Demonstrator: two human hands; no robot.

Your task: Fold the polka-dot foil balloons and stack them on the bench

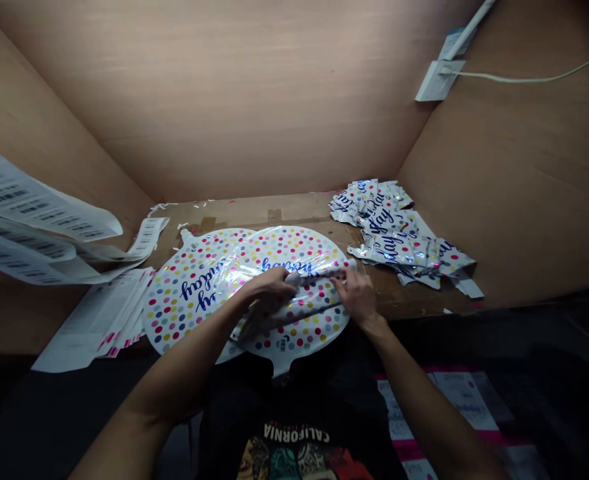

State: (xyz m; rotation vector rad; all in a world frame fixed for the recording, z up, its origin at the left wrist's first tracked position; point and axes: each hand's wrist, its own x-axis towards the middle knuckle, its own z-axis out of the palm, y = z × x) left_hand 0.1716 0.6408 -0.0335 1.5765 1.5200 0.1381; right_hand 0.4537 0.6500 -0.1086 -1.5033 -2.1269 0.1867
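Note:
Flat round foil balloons (167, 312), white with coloured dots and blue lettering, lie overlapping on the cardboard surface before me. Over them I hold a partly folded foil balloon (307, 299) of the same pattern. My left hand (273, 287) is closed on its left part, fingers curled around the foil. At the fold's right end, my right hand (357, 292) pinches the edge between thumb and fingers. A tail-like neck (280, 365) of a lower balloon sticks out toward my body.
Folded foil balloons (394, 233) are heaped at the right. To the left stand printed sheets (99, 317) in a stack, with strips of barcode labels (34, 200) hanging above. Cardboard walls (254, 100) enclose the back and sides. Pink-and-white packages (459, 400) lie lower right.

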